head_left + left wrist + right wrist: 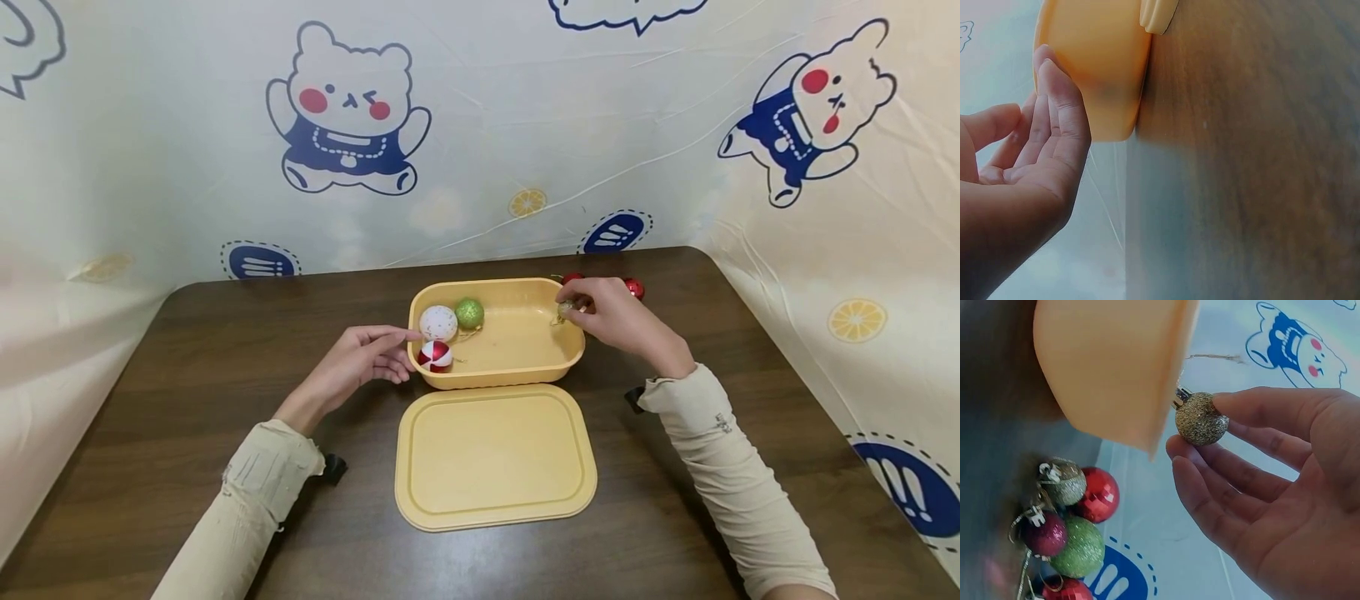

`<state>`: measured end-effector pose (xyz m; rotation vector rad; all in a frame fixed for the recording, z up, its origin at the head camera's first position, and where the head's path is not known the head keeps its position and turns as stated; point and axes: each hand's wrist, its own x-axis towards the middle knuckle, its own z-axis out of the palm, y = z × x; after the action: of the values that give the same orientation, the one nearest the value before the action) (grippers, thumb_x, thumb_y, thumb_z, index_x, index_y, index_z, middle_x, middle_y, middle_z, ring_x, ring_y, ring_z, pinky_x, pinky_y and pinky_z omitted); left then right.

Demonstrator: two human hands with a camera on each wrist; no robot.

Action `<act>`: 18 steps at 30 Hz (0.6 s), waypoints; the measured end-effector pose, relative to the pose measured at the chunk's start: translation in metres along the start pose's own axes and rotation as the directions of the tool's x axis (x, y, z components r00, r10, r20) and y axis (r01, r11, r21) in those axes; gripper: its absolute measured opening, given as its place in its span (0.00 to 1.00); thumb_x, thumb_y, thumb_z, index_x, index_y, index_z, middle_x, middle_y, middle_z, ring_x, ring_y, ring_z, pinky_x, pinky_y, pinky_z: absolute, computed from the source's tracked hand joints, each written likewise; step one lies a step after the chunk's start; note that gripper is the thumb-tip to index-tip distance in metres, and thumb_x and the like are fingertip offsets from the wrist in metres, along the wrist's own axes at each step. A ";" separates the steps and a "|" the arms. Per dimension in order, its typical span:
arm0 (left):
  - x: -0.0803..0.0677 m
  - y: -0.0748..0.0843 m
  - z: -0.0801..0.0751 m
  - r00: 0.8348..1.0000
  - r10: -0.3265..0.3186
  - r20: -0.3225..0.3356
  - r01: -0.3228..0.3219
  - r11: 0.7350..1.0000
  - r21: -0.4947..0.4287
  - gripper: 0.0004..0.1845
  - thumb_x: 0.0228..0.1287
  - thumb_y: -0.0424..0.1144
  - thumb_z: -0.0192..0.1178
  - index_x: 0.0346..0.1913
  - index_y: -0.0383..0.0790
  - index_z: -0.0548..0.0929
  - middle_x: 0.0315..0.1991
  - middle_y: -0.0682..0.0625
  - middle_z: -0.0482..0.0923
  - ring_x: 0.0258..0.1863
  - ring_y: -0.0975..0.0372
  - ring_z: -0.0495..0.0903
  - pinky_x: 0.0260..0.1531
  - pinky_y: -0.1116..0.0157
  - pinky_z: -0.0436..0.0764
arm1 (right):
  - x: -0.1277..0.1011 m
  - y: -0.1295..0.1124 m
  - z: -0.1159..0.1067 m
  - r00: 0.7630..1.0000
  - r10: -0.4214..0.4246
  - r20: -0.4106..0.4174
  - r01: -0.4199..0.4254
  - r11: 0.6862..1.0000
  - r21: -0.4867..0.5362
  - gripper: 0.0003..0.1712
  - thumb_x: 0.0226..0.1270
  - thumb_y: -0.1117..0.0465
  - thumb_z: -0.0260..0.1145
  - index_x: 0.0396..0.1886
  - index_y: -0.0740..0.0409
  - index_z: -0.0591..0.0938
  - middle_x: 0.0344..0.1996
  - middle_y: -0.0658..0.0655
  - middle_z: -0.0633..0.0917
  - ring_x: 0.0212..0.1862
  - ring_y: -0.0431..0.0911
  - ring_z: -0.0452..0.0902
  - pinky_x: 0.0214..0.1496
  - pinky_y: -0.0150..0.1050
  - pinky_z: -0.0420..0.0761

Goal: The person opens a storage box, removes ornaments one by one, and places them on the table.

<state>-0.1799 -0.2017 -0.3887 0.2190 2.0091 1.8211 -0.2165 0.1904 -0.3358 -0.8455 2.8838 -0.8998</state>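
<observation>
My right hand [611,312] pinches a small gold glitter bauble [1202,419] between thumb and fingers, over the right end of a yellow plastic box [495,379]. The bauble's metal cap and string point toward the box. At the box's left end, my left hand [367,354] rests its fingers on the wall and rim, thumb and fingers apart, holding nothing. Inside the box near that hand lie a white speckled bauble [438,323], a green glitter bauble [470,313] and a red-and-white bauble [435,357].
A yellow lid [495,458] lies flat on the dark wooden table [315,542] in front of the box. Beyond the box's right end, several baubles lie together, among them a red one [1099,495], a green one [1077,547] and a purple one [1045,533]. A printed cloth [480,125] hangs behind.
</observation>
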 end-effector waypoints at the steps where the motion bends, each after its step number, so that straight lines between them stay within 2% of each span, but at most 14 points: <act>1: 0.000 0.000 0.000 1.000 -0.003 0.000 0.003 1.000 -0.001 0.25 0.78 0.45 0.52 0.64 0.28 0.75 0.37 0.39 0.84 0.32 0.56 0.84 0.39 0.60 0.87 | -0.001 0.000 -0.002 1.000 0.001 -0.004 -0.001 1.000 -0.003 0.10 0.69 0.66 0.65 0.48 0.61 0.85 0.40 0.57 0.85 0.38 0.48 0.79 0.40 0.41 0.83; 6: 0.000 0.000 0.000 1.000 -0.010 -0.002 0.010 1.000 -0.002 0.24 0.77 0.45 0.53 0.64 0.29 0.76 0.37 0.39 0.84 0.32 0.56 0.84 0.39 0.60 0.87 | -0.004 0.002 -0.012 0.999 0.004 -0.040 -0.004 1.000 -0.005 0.11 0.69 0.66 0.65 0.48 0.62 0.85 0.41 0.58 0.86 0.38 0.48 0.80 0.38 0.42 0.84; 12: 0.000 0.000 0.000 1.000 -0.004 -0.001 0.004 1.000 0.001 0.24 0.77 0.45 0.52 0.64 0.29 0.76 0.37 0.38 0.84 0.32 0.56 0.84 0.39 0.60 0.87 | -0.009 0.011 -0.023 0.995 0.046 -0.091 -0.049 0.999 -0.024 0.10 0.67 0.67 0.67 0.46 0.60 0.85 0.39 0.58 0.86 0.36 0.49 0.81 0.36 0.43 0.83; 18: 0.000 0.000 0.000 1.000 -0.006 -0.002 0.006 1.000 0.003 0.24 0.78 0.45 0.52 0.64 0.29 0.75 0.37 0.38 0.84 0.32 0.56 0.84 0.39 0.60 0.87 | -0.015 0.029 -0.028 0.989 0.098 -0.106 -0.107 0.992 -0.074 0.12 0.66 0.67 0.68 0.48 0.63 0.84 0.41 0.60 0.86 0.40 0.52 0.81 0.43 0.50 0.83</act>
<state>-0.1799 -0.2015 -0.3883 0.2115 2.0119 1.8153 -0.2219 0.2326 -0.3295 -0.6668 3.0371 -0.8487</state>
